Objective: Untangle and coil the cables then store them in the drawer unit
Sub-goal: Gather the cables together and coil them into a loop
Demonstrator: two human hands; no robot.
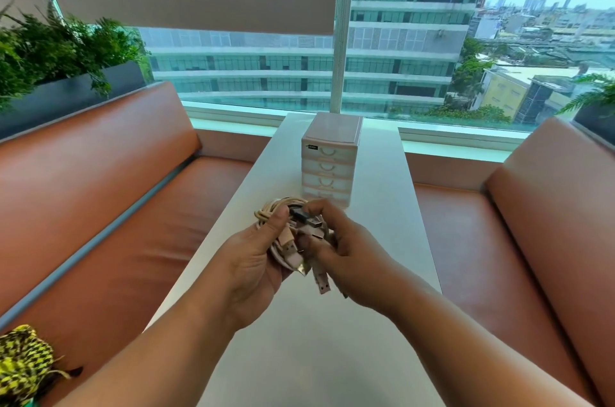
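The left hand (256, 257) grips a tangled bundle of pale cables (270, 209), and the right hand (346, 247) pinches its plug end, both held just before the drawer unit (332, 135) on the desk (299, 346); untangling looks barely begun; next, one plug wants drawing free; one bundle, at least three plugs, four closed drawers (327, 167).

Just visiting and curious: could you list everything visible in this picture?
cables: one tangled bundle, pale pink, held over the table
drawer unit: one, pink and white, on the table beyond the hands
table: one, white, centre
benches: two, brown, flanking the table
plants: two clumps, green, behind the benches
woven item: one, yellow and black, bottom left
left hand: one, grips the bundle
right hand: one, grips the bundle too
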